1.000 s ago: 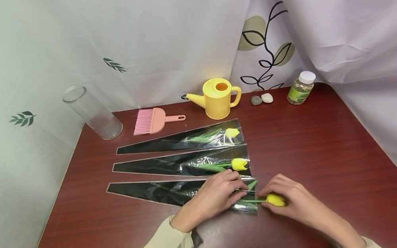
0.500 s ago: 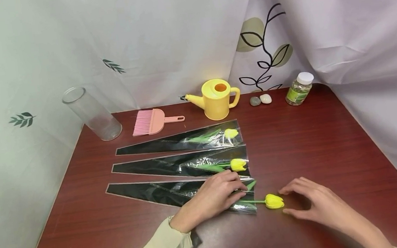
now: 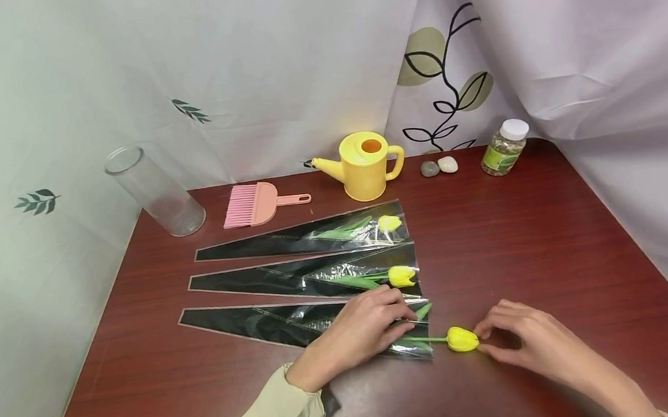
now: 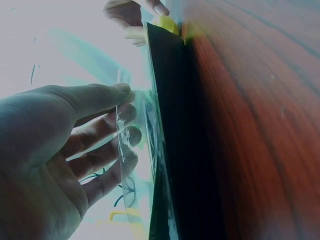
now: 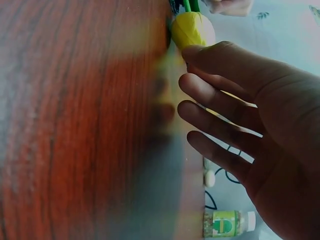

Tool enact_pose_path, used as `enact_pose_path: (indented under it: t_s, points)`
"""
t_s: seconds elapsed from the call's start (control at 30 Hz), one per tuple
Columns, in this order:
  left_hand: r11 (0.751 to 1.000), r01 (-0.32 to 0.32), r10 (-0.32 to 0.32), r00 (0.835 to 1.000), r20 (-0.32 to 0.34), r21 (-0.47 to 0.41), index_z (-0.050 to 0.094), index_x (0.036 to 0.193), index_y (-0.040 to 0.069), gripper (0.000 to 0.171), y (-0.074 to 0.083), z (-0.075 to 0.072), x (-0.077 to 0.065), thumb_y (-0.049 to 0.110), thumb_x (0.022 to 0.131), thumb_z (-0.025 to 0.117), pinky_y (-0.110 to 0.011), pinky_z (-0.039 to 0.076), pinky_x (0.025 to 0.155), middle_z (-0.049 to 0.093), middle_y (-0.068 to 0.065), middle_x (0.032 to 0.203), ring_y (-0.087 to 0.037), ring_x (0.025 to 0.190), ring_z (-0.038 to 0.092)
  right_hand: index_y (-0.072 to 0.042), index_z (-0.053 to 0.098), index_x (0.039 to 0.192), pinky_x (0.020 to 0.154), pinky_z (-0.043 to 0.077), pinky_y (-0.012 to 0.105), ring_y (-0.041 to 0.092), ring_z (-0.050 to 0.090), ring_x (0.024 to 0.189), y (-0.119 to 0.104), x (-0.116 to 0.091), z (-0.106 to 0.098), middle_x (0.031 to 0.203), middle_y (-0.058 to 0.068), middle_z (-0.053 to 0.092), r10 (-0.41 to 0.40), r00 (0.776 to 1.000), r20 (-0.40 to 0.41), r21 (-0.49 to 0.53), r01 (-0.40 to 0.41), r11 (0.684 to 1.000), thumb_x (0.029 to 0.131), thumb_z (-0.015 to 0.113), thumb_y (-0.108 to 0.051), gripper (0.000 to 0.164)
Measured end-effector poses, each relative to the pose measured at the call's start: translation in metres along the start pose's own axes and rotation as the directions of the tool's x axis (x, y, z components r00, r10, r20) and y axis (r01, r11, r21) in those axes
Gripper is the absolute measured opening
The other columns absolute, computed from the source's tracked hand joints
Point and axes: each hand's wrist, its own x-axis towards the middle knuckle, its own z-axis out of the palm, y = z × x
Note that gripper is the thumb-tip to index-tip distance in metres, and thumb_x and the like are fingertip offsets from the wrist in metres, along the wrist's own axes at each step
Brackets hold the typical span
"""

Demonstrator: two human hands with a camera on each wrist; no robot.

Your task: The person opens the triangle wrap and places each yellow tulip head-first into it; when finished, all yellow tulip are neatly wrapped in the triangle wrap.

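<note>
A yellow tulip (image 3: pixel 462 339) lies with its bloom outside the open right end of the nearest flower sleeve (image 3: pixel 242 321). Its green stem runs back into that sleeve. My left hand (image 3: pixel 366 323) pinches the clear film (image 4: pixel 125 135) at the sleeve's mouth, lifting it away from the black backing, as the left wrist view shows. My right hand (image 3: pixel 530 337) holds the tip of the bloom between thumb and forefinger, its other fingers spread loosely in the right wrist view. Two further sleeves lie behind, each with a yellow tulip (image 3: pixel 401 276) fully inside.
Along the back of the table (image 3: pixel 530 236) stand a clear glass cylinder (image 3: pixel 167 201), a pink brush (image 3: pixel 264 204), a yellow watering can (image 3: pixel 365 172), two pebbles (image 3: pixel 447 164) and a white-capped jar (image 3: pixel 503 148). Curtains hang behind and at both sides.
My right hand has let go of the bloom's sides, drawn back to the right, then come in again to the bloom's tip. My left hand has stayed at the sleeve's mouth.
</note>
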Motion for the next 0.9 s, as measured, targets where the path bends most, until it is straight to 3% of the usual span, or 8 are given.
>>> enact_pose_path:
  t_s: [0.07, 0.13, 0.3, 0.43, 0.9]
  points:
    - [1.000, -0.005, 0.005, 1.000, 0.001, 0.002, 0.076, 0.099, 0.019, 0.011, 0.000, -0.001, 0.000, 0.024, 0.093, 0.069, -0.017, 0.044, 0.079, 0.061, 0.011, 0.093, -0.006, 0.086, 0.054, -0.031, 0.067, 0.089, 0.099, 0.034, 0.012, -0.003, 0.055, 0.079, 0.000, 0.001, -0.001, 0.087, -0.027, 0.056, -0.012, 1.000, -0.006, 0.019, 0.012, 1.000, 0.067, 0.088, -0.015, 0.034]
    - [1.000, -0.010, 0.010, 1.000, 0.000, 0.004, 0.076, 0.099, 0.019, 0.011, 0.001, -0.001, 0.001, 0.024, 0.092, 0.069, -0.017, 0.044, 0.079, 0.061, 0.011, 0.093, -0.006, 0.087, 0.054, -0.030, 0.068, 0.089, 0.099, 0.034, 0.012, -0.002, 0.056, 0.079, 0.000, 0.003, -0.001, 0.087, -0.026, 0.057, -0.026, 1.000, -0.018, 0.035, 0.026, 0.999, 0.068, 0.088, -0.014, 0.033]
    - [1.000, -0.024, 0.024, 1.000, -0.006, 0.004, 0.076, 0.099, 0.019, 0.010, 0.002, -0.004, 0.002, 0.024, 0.092, 0.070, -0.018, 0.045, 0.080, 0.061, 0.011, 0.094, -0.005, 0.089, 0.055, -0.031, 0.069, 0.092, 0.073, 0.043, 0.012, -0.002, 0.054, 0.077, -0.004, 0.013, 0.004, 0.087, -0.025, 0.058, -0.048, 0.998, -0.036, 0.068, 0.050, 0.996, 0.069, 0.087, -0.014, 0.033]
    - [1.000, -0.029, 0.029, 1.000, -0.006, 0.002, 0.076, 0.099, 0.019, 0.010, 0.003, -0.005, 0.002, 0.024, 0.092, 0.070, -0.018, 0.045, 0.082, 0.061, 0.011, 0.094, -0.005, 0.089, 0.055, -0.030, 0.070, 0.093, 0.067, 0.043, 0.012, -0.003, 0.054, 0.076, -0.011, 0.023, 0.012, 0.088, -0.024, 0.059, -0.050, 0.998, -0.034, 0.104, 0.053, 0.993, 0.072, 0.086, -0.014, 0.031]
    - [0.999, -0.026, 0.026, 0.999, 0.030, 0.025, 0.075, 0.099, 0.020, 0.011, 0.008, -0.009, 0.005, 0.026, 0.094, 0.068, -0.020, 0.045, 0.083, 0.060, 0.011, 0.095, -0.006, 0.092, 0.056, -0.028, 0.069, 0.090, 0.065, 0.047, 0.014, -0.002, 0.058, 0.074, -0.025, 0.036, 0.033, 0.086, -0.019, 0.062, -0.045, 0.995, -0.095, 0.155, 0.059, 0.986, 0.071, 0.087, -0.013, 0.030]
